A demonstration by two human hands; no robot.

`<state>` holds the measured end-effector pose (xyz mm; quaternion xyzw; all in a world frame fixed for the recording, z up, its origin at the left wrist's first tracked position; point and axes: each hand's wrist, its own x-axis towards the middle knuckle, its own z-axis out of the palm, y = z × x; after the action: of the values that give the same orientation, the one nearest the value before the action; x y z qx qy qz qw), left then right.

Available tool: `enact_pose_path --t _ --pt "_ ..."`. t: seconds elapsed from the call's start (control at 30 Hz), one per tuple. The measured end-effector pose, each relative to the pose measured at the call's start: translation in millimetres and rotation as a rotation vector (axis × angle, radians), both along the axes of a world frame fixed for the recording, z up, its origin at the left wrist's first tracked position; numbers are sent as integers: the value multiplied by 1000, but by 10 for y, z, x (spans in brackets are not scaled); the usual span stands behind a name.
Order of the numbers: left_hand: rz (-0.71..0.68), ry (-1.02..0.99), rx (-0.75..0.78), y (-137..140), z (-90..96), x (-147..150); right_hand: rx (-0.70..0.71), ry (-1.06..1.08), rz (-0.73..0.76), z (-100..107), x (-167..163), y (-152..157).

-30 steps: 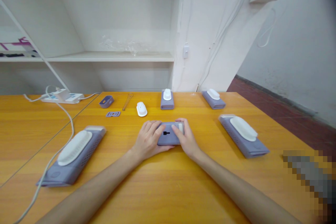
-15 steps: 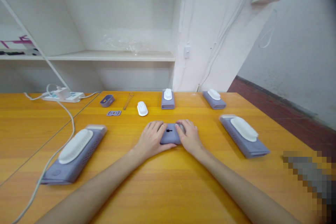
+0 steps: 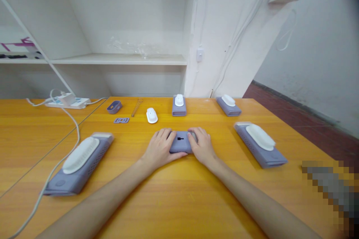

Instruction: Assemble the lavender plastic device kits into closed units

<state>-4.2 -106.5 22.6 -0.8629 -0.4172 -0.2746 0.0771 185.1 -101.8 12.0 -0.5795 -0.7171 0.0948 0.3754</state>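
Between my hands, on the wooden table, lies a purple-grey plastic housing (image 3: 181, 146) with a small black slot-like mark on its upper face. My left hand (image 3: 159, 145) grips its left end, thumb along the near edge and fingers over the far side. The right end is held by my right hand (image 3: 202, 142), its thumb resting on top beside a greyish rounded part (image 3: 194, 136). My fingers hide both ends of the housing. Beyond my hands sits a loose white ribbed oval piece (image 3: 152, 115).
A purple-grey ring (image 3: 114, 107), flat cut-out plate (image 3: 121, 120) and coil spring (image 3: 137, 107) lie at the back left. Several purple-grey units (image 3: 260, 145) with white oval tops stand around. A cable from the power strip (image 3: 68, 101) crosses the left unit (image 3: 80, 164).
My left hand has shifted very slightly left on the housing. Both hands keep their grip, and the other things stay in place.
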Motion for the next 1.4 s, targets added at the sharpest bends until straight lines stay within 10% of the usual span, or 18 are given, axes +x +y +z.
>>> enact_pose_path --t 0.63,0.8,1.4 --pt "5 -376 -70 118 -30 -185 194 -314 173 136 -48 -165" --pt "230 -515 76 402 -54 -285 194 -310 146 118 -44 -151" --pt "661 -33 -172 646 -106 -397 153 -308 134 110 -39 -141"
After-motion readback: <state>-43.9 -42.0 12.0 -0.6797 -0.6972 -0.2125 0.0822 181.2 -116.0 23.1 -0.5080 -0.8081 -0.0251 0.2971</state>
